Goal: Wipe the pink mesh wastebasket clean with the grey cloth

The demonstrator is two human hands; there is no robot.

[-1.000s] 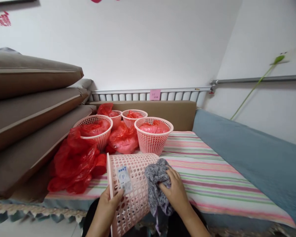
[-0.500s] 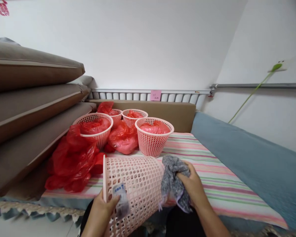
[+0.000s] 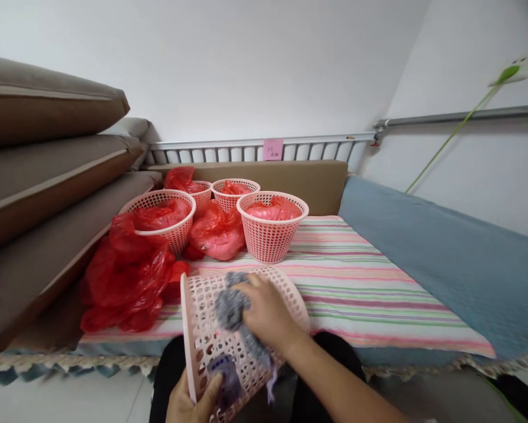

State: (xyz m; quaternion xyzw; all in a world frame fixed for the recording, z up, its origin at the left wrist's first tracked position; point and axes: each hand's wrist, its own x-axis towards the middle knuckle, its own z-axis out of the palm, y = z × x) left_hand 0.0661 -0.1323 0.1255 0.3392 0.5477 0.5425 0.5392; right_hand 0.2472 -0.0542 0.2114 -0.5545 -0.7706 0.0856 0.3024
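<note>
Head view: the basket (image 3: 202, 329) lies tipped on its side over the lap, with the bed (image 3: 378, 282) just behind it. The left hand (image 3: 187, 405) has its grip closed on the basket's rim. The right hand (image 3: 268, 311) has its grip curled round a cloth (image 3: 231, 305) — pressed against the basket's wall. Beyond the basket stand upright baskets (image 3: 272, 232) — red bags (image 3: 127, 276) beside them.

White walls (image 3: 246, 59) rise behind a metal rail (image 3: 228, 143), brown cushions (image 3: 47, 170) stack at left, a blue blanket (image 3: 444, 258) lies at right, and a striped sheet (image 3: 356, 276) spreads between them.
</note>
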